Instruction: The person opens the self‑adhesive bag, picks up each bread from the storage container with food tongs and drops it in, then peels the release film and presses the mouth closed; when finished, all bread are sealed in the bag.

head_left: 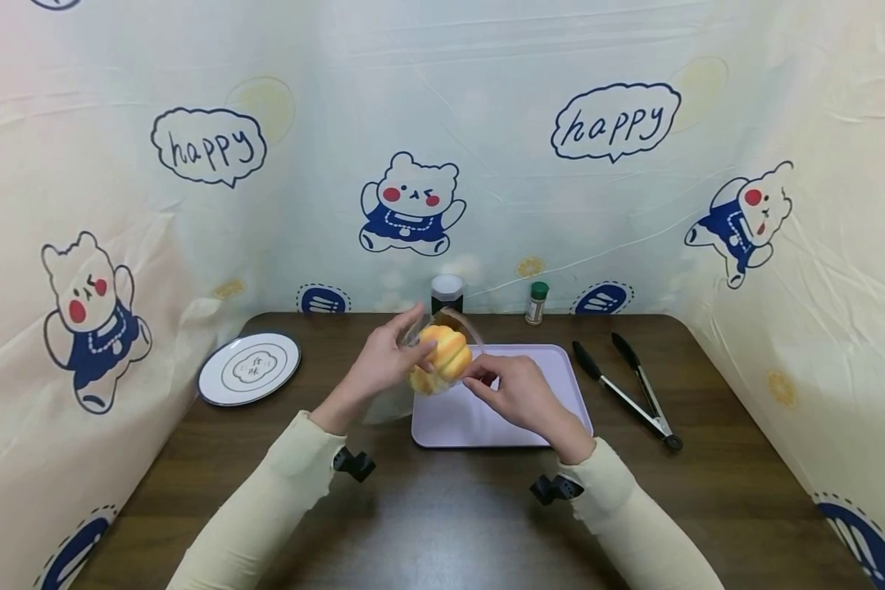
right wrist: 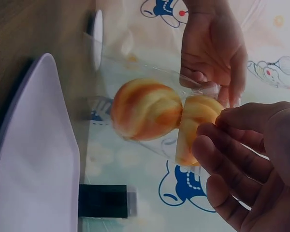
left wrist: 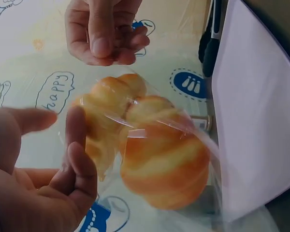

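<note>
A clear plastic bag (right wrist: 162, 147) is held up between both hands, seen across the left part of a lilac tray (head_left: 442, 426) from the head. In it are 2 pieces of bread: a round bun (right wrist: 145, 110), smooth and plump with yellow and toasted-orange swirls, and a lobed bread roll (right wrist: 188, 135) beside it. The film is thin, glossy and creased, catching light in streaks.

The left hand (head_left: 383, 354) grips the bag's side between thumb and curled fingers. The right hand (head_left: 519, 392) pinches the bag's edge, thumb against index finger, the other fingers loosely bent.

The tray is rectangular with rounded corners and a low raised rim. A round white plate (head_left: 214, 381) with a dark rim lies to its left; metal tongs (head_left: 632, 402) with black ends lie spread to its right. Behind stand a dark jar (head_left: 447, 288) with a pale lid and a small green-capped shaker (head_left: 536, 305), on a brown wood-grain table (head_left: 442, 524).
</note>
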Demonstrator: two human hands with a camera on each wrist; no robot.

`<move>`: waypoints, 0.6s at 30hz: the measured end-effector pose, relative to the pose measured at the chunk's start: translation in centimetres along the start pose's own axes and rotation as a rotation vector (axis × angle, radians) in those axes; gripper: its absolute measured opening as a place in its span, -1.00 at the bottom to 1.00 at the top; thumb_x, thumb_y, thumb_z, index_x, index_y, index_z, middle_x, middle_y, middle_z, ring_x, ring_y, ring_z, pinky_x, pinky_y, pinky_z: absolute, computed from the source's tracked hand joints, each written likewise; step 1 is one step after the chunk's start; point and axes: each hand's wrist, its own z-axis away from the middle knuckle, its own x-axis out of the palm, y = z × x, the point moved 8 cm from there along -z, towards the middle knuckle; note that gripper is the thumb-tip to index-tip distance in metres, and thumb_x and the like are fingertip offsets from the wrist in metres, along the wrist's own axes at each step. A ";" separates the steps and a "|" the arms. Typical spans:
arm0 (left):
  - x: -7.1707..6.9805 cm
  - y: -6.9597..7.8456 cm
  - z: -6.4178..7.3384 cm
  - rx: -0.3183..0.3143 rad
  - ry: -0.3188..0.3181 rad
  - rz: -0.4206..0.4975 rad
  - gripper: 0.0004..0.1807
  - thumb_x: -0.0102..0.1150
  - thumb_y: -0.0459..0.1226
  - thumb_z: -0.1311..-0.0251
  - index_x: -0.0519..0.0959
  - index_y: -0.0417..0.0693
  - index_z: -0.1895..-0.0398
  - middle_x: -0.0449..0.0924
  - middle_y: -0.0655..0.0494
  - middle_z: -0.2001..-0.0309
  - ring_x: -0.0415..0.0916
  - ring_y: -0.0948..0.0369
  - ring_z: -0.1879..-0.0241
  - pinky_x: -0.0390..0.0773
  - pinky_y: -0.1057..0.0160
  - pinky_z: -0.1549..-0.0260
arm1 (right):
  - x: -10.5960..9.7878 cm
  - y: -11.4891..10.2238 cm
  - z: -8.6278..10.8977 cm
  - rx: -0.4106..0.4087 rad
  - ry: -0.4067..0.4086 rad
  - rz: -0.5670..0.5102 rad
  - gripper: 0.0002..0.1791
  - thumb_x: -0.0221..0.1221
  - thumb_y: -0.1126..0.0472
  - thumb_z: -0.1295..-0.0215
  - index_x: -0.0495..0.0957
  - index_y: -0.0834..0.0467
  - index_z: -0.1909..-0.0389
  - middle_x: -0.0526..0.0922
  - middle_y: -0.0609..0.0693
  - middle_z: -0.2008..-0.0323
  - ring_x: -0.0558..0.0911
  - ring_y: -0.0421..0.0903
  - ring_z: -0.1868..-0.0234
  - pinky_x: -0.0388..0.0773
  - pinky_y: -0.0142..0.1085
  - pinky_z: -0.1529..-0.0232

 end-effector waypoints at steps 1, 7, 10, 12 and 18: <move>-0.2 -0.1 0.0 0.003 0.014 0.018 -0.27 0.16 0.01 -0.38 0.15 0.24 -0.56 0.24 0.14 -0.50 0.73 0.12 0.32 0.72 0.16 0.17 | -0.1 0.0 0.0 -0.005 0.009 0.000 -0.90 0.27 0.05 -0.35 0.70 -0.04 0.24 0.71 -0.22 0.44 0.56 -0.33 0.43 0.50 -0.46 0.38; -1.2 -0.4 -0.2 0.041 0.104 0.024 -0.51 0.10 -0.05 -0.42 0.46 0.09 -0.36 0.57 0.06 -0.24 0.69 0.07 0.29 0.71 0.11 0.19 | -0.8 -0.2 -0.1 -0.022 0.049 -0.021 -0.91 0.27 0.06 -0.35 0.70 -0.05 0.27 0.70 -0.22 0.44 0.57 -0.34 0.43 0.52 -0.47 0.41; -1.6 -0.4 -0.3 0.046 0.148 -0.018 -0.60 0.14 -0.08 -0.39 0.57 0.05 -0.24 0.69 0.02 -0.02 0.68 -0.02 0.26 0.68 0.17 0.30 | -0.9 -0.4 -0.1 -0.021 0.058 -0.027 -0.92 0.27 0.06 -0.35 0.70 -0.06 0.26 0.69 -0.22 0.44 0.56 -0.34 0.43 0.52 -0.47 0.41; -1.9 -0.4 -0.3 0.053 0.171 -0.045 -0.64 0.14 -0.09 -0.39 0.62 0.04 -0.17 0.71 0.02 0.10 0.67 -0.06 0.23 0.63 0.22 0.38 | -1.1 -0.4 0.0 -0.017 0.062 -0.031 -0.92 0.27 0.06 -0.35 0.70 -0.05 0.26 0.69 -0.22 0.43 0.55 -0.34 0.44 0.53 -0.47 0.41; -2.4 -0.5 -0.3 0.081 0.208 -0.099 -0.72 0.14 -0.15 -0.38 0.68 0.06 -0.07 0.71 0.05 -0.02 0.61 0.07 0.16 0.60 0.25 0.33 | -1.9 -0.6 0.0 -0.032 0.107 -0.048 -0.93 0.28 0.10 -0.34 0.70 -0.01 0.28 0.70 -0.19 0.42 0.55 -0.33 0.47 0.55 -0.47 0.42</move>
